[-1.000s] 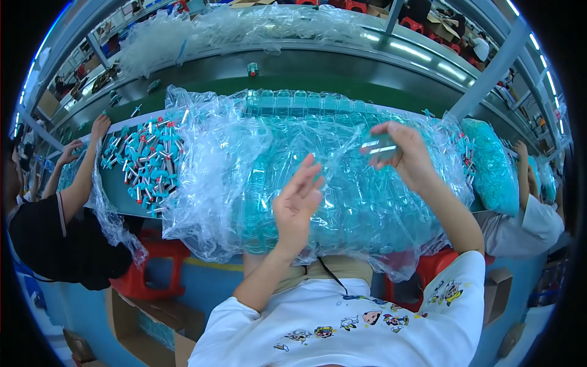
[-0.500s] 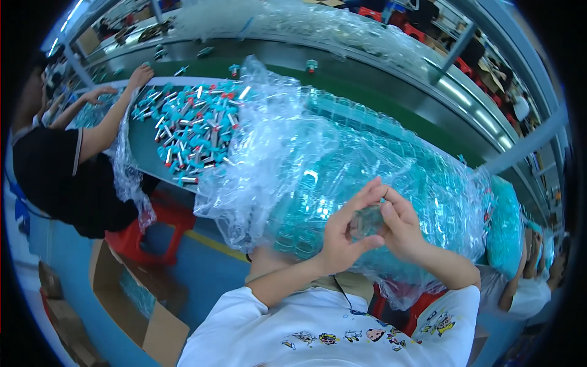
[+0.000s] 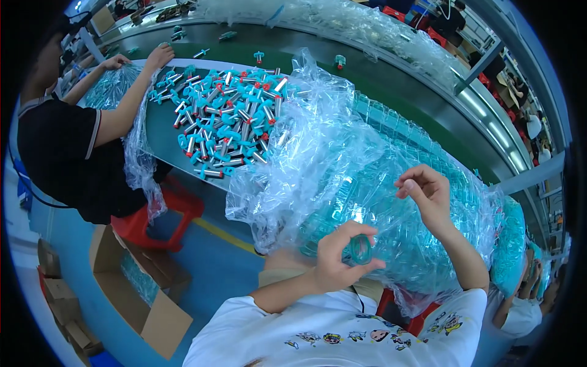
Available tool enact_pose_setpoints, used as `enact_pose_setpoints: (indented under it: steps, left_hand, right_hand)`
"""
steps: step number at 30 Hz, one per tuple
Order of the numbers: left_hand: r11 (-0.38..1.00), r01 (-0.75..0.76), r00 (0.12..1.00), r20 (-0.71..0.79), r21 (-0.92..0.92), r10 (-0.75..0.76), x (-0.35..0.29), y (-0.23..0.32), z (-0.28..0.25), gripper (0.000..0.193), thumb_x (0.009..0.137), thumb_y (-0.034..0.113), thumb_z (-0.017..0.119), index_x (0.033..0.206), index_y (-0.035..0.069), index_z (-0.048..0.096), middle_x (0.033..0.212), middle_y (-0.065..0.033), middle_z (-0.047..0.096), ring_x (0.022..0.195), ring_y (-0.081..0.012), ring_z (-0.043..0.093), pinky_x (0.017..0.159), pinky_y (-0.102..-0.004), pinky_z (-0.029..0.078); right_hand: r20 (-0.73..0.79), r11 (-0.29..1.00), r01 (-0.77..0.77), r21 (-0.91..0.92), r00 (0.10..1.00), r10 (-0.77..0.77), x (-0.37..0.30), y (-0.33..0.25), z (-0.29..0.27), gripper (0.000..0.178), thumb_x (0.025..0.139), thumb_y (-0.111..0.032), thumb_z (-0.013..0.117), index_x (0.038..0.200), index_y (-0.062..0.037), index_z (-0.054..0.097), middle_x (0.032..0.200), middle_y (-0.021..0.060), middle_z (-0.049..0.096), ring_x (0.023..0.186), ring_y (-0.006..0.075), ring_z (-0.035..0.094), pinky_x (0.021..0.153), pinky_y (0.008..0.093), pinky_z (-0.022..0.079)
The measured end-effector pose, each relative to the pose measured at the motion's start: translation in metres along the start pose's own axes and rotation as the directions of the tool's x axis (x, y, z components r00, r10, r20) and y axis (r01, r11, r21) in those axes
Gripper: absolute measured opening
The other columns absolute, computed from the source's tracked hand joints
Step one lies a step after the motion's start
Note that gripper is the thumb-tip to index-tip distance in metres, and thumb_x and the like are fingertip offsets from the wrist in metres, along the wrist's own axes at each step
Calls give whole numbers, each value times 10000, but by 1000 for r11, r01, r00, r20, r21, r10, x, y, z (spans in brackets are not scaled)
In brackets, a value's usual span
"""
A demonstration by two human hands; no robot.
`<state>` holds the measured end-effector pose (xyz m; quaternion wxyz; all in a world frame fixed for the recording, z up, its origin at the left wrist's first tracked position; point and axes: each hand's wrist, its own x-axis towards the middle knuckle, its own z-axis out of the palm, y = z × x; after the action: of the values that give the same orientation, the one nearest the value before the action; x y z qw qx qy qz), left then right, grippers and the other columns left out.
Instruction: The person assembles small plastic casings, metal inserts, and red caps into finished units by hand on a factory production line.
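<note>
My left hand (image 3: 342, 257) is closed around a small, round, clear teal plastic cup (image 3: 361, 249), its open end showing between thumb and fingers. Raised to the right and apart from it, my right hand (image 3: 426, 191) has curled fingers with the thumb close to the index fingertip. Whether anything small is pinched there, I cannot make out. Beneath both hands lies a large bag of clear plastic (image 3: 373, 153), filled with rows of similar teal clear pieces.
Left of the bag, teal-and-silver parts with red ends (image 3: 235, 116) are heaped on the table. A green conveyor belt (image 3: 391, 92) runs behind. At left, a co-worker (image 3: 67, 147) reaches toward it, beside a red stool (image 3: 177, 226) and an open cardboard box (image 3: 131, 287).
My hands were together around the cup. Now the right hand has lifted away to the upper right, while the left keeps the cup slightly lower. The view has shifted a little.
</note>
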<state>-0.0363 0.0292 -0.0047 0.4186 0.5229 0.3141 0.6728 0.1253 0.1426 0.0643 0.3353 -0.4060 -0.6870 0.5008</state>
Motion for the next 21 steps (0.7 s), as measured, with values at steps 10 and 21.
enact_pose_setpoints:
  steps: [10,21]
  left_hand:
    - [982,-131,984,138,134,113,6,-3,-4,570,576,309,791,990,-8,560,752,-84,585,586,-164,540,531,-250,422]
    - [982,25,987,152,188,-54,2,-15,1,553,607,255,776,1025,-15,536,753,-98,554,629,-170,528,550,-254,411]
  right_hand:
    - [0,855,165,-492,982,-189,-2,6,-13,152,755,-20,592,903,-3,565,883,94,589,774,162,588,688,271,474]
    - [-36,542,211,-813,912,-408,-30,18,-45,203,721,14,579,913,-49,560,1057,119,549,918,287,552,768,361,447]
